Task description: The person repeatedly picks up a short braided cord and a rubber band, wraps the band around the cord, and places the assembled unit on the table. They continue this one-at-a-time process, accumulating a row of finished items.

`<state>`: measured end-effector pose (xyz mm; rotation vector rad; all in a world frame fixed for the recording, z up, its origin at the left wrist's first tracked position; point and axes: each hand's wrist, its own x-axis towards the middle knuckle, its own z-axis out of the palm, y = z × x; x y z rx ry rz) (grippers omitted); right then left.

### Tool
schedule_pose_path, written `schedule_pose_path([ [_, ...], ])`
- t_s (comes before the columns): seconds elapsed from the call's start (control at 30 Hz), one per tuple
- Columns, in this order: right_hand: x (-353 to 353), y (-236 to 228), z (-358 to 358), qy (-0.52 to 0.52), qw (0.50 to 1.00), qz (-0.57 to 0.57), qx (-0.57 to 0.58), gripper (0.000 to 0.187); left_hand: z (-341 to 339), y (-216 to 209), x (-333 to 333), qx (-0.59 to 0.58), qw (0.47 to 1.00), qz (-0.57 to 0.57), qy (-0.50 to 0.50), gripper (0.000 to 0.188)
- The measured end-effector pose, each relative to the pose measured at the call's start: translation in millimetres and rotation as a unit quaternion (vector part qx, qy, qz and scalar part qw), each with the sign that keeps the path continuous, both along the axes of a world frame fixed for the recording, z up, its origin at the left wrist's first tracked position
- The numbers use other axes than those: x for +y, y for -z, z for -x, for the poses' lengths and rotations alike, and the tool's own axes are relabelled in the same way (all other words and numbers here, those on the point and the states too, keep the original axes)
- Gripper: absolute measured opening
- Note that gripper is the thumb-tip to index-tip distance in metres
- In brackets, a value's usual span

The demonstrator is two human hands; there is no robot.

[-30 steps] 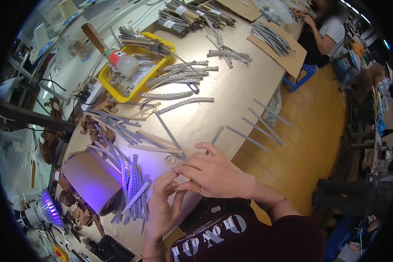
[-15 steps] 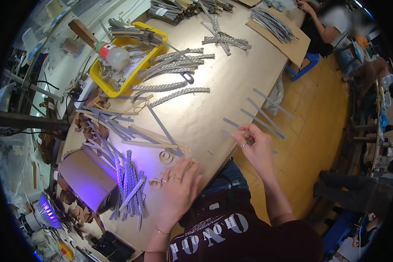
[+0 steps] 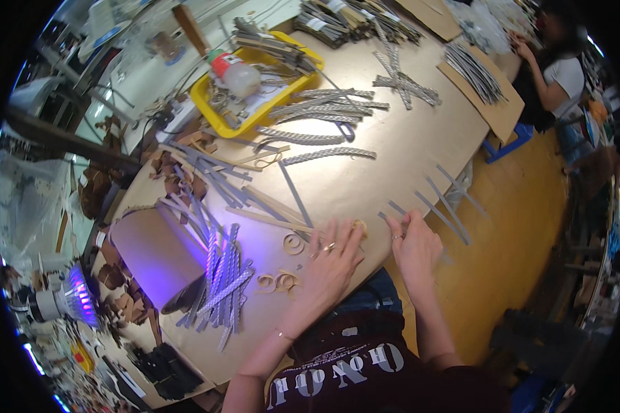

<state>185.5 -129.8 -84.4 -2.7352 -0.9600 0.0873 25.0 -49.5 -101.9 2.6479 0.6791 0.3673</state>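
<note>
My left hand (image 3: pixel 329 265) lies palm down on the table near its front edge, fingers stretched out. By its fingertips is a tan curled strip (image 3: pixel 360 227), partly covered. More tan curls (image 3: pixel 286 281) lie to the left of this hand. At the table edge, my right hand (image 3: pixel 419 249) is closed in a pinch on the end of a thin grey strip (image 3: pixel 384 217); the fingers hide part of it. Several similar grey strips (image 3: pixel 442 218) stick out over the edge just beyond that hand.
Left stand a brown cylinder (image 3: pixel 157 258), braided grey straps (image 3: pixel 231 292) and a lamp (image 3: pixel 81 296). Loose strips (image 3: pixel 224 184) lie mid-table. Farther back are more braids (image 3: pixel 334 153), a yellow tray (image 3: pixel 215 124) with a bottle (image 3: pixel 241 77), and cardboard (image 3: pixel 510 113) near another person (image 3: pixel 558 76).
The view has shifted, so the table appears farther right. My left hand has slid right and away from me, nearer my right hand, uncovering tan curls. My right hand has come slightly inward.
</note>
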Motion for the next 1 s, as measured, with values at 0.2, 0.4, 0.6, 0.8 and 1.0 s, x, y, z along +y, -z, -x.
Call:
schedule_pose_path([
  [0.2, -9, -19, -1, -0.097, 0.977, -0.05, -0.185, 0.03, -4, 12, -2, -0.073, 0.997, -0.021, 0.032, 0.024],
  [0.4, 35, -29, 10, -0.161, 0.96, -0.164, 0.159, 0.023, 62, -36, 2, -0.071, 0.991, 0.005, -0.116, 0.019],
  [0.6, 98, -19, 52, -0.335, 0.915, -0.137, 0.177, 0.015, 129, -78, 1, -0.027, 0.963, 0.017, -0.269, 0.026],
  [0.8, 148, -5, 94, -0.414, 0.89, -0.149, 0.117, 0.022, 92, -166, -19, -0.529, 0.448, 0.721, 0.004, 0.062],
  [1.0, 167, 4, 113, -0.425, 0.902, -0.065, 0.034, 0.024, 32, -187, -36, -0.713, 0.327, 0.559, 0.269, 0.085],
])
